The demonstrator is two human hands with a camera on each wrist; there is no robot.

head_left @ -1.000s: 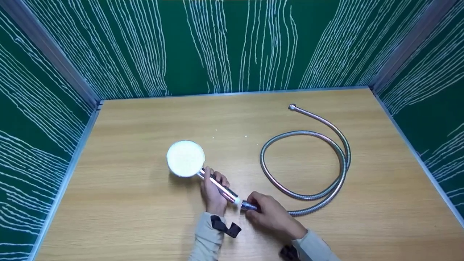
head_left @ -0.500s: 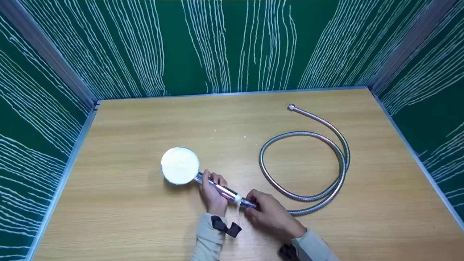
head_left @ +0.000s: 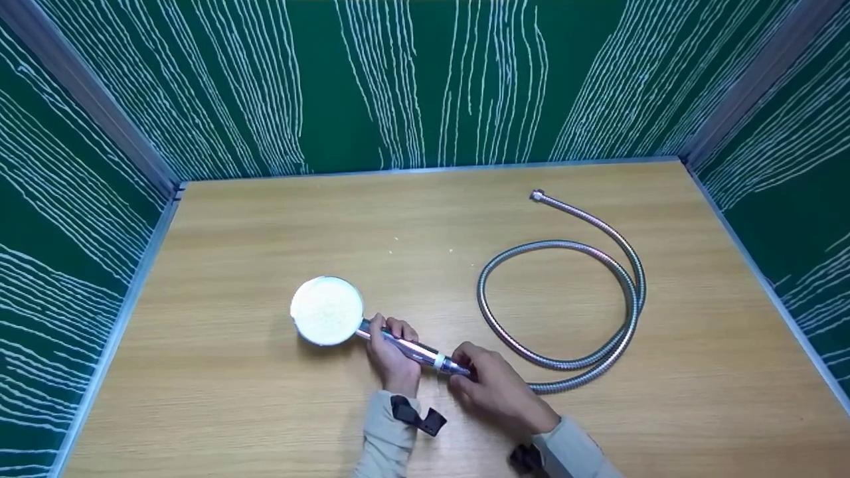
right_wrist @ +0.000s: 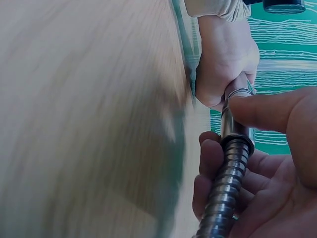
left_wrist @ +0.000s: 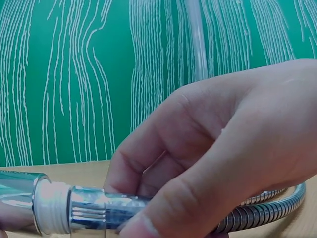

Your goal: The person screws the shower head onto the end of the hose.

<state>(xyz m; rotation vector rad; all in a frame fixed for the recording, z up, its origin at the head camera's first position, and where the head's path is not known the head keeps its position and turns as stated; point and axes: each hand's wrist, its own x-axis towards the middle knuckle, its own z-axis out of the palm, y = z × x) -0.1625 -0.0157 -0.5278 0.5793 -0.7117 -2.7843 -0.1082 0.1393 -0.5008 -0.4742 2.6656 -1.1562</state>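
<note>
A chrome shower head (head_left: 327,311) with a round, bright white face hangs over the left-centre of the table. My left hand (head_left: 393,362) grips its handle. At the handle's lower end is a white threaded collar (left_wrist: 52,206), partly exposed in the left wrist view. A chrome hose connector (left_wrist: 88,208) meets that collar in line with it. My right hand (head_left: 499,385) pinches the connector between thumb and fingers. From there the ribbed metal shower hose (right_wrist: 225,198) runs out under the palm; in the head view it loops on the table to the right.
The hose's free end, a small metal nut (head_left: 537,195), lies toward the back of the wooden table (head_left: 232,232). Small white specks lie mid-table. Green walls (head_left: 352,146) with white wavy lines enclose the back and both sides.
The shower head has swung down and left, with its handle now flatter. The connector sits closer to the handle, and less of the white collar shows. Both hands keep their hold.
</note>
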